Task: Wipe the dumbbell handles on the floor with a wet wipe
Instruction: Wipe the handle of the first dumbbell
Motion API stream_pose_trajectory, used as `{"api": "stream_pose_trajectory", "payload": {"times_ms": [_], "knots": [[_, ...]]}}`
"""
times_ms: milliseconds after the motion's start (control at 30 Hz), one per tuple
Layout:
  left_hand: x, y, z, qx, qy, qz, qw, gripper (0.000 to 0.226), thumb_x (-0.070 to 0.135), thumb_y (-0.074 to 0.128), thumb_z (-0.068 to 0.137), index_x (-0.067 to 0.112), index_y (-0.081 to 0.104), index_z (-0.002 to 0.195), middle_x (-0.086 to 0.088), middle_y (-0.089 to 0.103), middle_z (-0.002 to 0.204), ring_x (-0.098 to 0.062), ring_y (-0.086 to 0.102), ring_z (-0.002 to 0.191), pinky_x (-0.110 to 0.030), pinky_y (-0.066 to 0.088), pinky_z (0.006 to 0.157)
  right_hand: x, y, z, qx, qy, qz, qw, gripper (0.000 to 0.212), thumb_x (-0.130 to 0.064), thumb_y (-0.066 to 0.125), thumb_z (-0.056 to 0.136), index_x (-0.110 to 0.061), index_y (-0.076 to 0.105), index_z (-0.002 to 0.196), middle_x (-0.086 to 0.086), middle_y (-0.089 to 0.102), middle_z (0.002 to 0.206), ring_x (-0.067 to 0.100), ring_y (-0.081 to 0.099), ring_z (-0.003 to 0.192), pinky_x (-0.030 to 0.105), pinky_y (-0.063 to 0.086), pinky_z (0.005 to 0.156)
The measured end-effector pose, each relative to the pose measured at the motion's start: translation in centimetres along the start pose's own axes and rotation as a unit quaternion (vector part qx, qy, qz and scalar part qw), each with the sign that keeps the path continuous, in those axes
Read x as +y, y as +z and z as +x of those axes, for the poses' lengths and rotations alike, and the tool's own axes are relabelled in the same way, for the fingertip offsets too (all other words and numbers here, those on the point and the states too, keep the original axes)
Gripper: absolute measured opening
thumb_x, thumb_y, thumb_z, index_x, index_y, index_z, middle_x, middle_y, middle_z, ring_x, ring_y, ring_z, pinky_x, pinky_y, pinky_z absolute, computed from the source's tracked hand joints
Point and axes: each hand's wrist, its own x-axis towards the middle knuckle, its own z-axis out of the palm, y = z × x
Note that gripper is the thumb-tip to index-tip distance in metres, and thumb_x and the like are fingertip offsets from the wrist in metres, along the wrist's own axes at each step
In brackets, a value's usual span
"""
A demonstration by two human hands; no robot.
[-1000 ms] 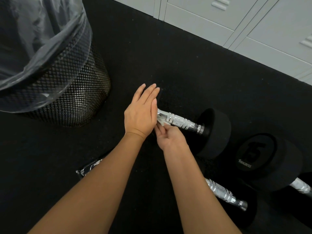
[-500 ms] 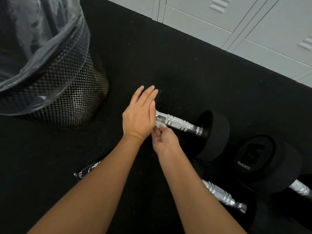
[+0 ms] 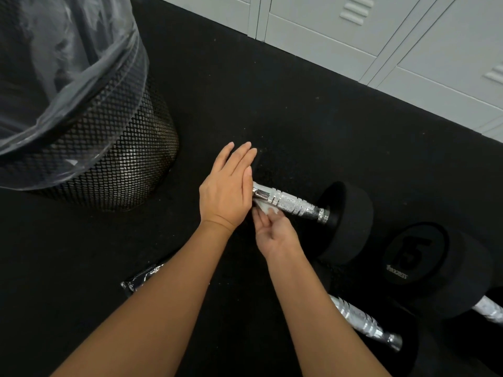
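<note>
At the centre of the frame the left hand lies flat, fingers straight and pressed together, pointing toward the upper right, its palm side hidden against the near end of a dumbbell; the head at that end is covered by the hand. The chrome handle of this dumbbell runs from the hand's edge down to the right into a black round head. Just below the handle's left end the right hand reaches up, fingers curled and pinching a small white wipe against the underside of the handle, right beside the left hand. The wipe shows only as a crumpled scrap between the two hands. To the right, a second dumbbell stands with its flat face turned up, a "15" moulded on it, and a bit of its chrome bar shows at the right edge. A third handle lies in the lower right, partly under the right forearm. At lower left centre a shiny dark packet pokes out from under the left forearm. A mesh bin with a clear liner fills the upper left. All rest on a black floor, with grey lockers across the upper right.
</note>
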Motion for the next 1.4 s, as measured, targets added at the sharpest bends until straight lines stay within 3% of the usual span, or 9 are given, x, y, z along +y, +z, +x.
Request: {"api": "stream_pose_trajectory", "payload": {"times_ms": [433, 533, 833, 1133, 1267, 1333, 1367, 1400], "knots": [[0.0, 0.0, 0.0, 0.004, 0.003, -0.009, 1.0, 0.044, 0.026, 0.024, 0.097, 0.018, 0.052, 0.13, 0.005, 0.05, 0.138, -0.015, 0.036, 0.135, -0.024, 0.037, 0.097, 0.2, -0.1, 0.6, -0.044, 0.0, -0.009, 0.999, 0.031, 0.0, 0.04, 0.095, -0.002, 0.052, 0.123, 0.019, 0.06, 0.122, 0.027, 0.058, 0.114, 0.042, 0.04, 0.106], [-0.1, 0.0, 0.0, 0.005, 0.002, -0.016, 1.0, 0.044, 0.026, 0.025, 0.096, 0.018, 0.053, 0.13, 0.005, 0.05, 0.138, -0.015, 0.037, 0.134, -0.023, 0.037, 0.096, 0.6, 0.9, 0.5, -0.04, -0.007, 0.007, 0.999, 0.033, 0.004, 0.045, 0.09, -0.002, 0.054, 0.122, 0.018, 0.061, 0.121, 0.026, 0.06, 0.112, 0.04, 0.042, 0.105], [-0.1, 0.1, 0.0, 0.0, 0.004, -0.007, 1.0, 0.045, 0.026, 0.023, 0.097, 0.018, 0.051, 0.131, 0.005, 0.049, 0.139, -0.015, 0.035, 0.136, -0.021, 0.031, 0.098, -1.0, 0.8, -1.3, -0.004, 0.048, -0.045, 0.998, 0.032, 0.003, 0.036, 0.096, 0.003, 0.047, 0.125, 0.025, 0.059, 0.12, 0.032, 0.06, 0.111, 0.042, 0.044, 0.102], [-0.1, 0.1, 0.1, 0.002, 0.003, -0.005, 1.0, 0.044, 0.026, 0.024, 0.097, 0.017, 0.052, 0.13, 0.004, 0.05, 0.138, -0.016, 0.037, 0.134, -0.021, 0.035, 0.094, -1.5, 1.6, -3.6, -0.014, 0.059, -0.044, 0.997, 0.035, 0.005, 0.035, 0.096, 0.008, 0.04, 0.131, 0.028, 0.058, 0.121, 0.033, 0.059, 0.113, 0.042, 0.044, 0.1], [-0.1, 0.0, 0.1, -0.003, 0.007, -0.002, 1.0, 0.045, 0.025, 0.025, 0.096, 0.016, 0.051, 0.131, 0.003, 0.05, 0.138, -0.017, 0.037, 0.134, -0.02, 0.032, 0.096, -3.1, 3.2, -4.2, -0.014, -0.016, -0.05, 0.999, 0.037, 0.004, 0.04, 0.094, 0.003, 0.041, 0.131, 0.026, 0.055, 0.126, 0.032, 0.058, 0.113, 0.039, 0.046, 0.093], [-0.1, 0.0, 0.1, -0.004, 0.008, -0.003, 1.0, 0.044, 0.025, 0.025, 0.096, 0.016, 0.051, 0.131, 0.003, 0.05, 0.138, -0.017, 0.036, 0.135, -0.02, 0.03, 0.097, -4.7, 3.5, -4.0, -0.006, -0.091, -0.108, 0.99, 0.026, 0.002, 0.044, 0.093, -0.003, 0.053, 0.118, 0.022, 0.059, 0.12, 0.031, 0.061, 0.108, 0.036, 0.049, 0.089], [-0.1, 0.0, 0.1, -0.003, 0.009, -0.003, 1.0, 0.044, 0.025, 0.026, 0.096, 0.016, 0.051, 0.131, 0.003, 0.05, 0.138, -0.017, 0.036, 0.135, -0.02, 0.03, 0.097, -5.4, 3.3, -3.9, 0.005, -0.165, -0.199, 0.966, 0.02, 0.001, 0.047, 0.092, -0.007, 0.06, 0.105, 0.017, 0.064, 0.112, 0.029, 0.063, 0.104, 0.035, 0.052, 0.088], [-0.1, -0.1, 0.1, -0.002, 0.009, -0.003, 1.0, 0.044, 0.025, 0.026, 0.096, 0.016, 0.051, 0.131, 0.003, 0.05, 0.138, -0.017, 0.036, 0.135, -0.02, 0.03, 0.098, -6.1, 2.8, -3.8, 0.025, -0.262, -0.338, 0.904, 0.019, -0.002, 0.049, 0.091, -0.012, 0.064, 0.098, 0.011, 0.068, 0.103, 0.026, 0.065, 0.1, 0.037, 0.053, 0.089]]}}
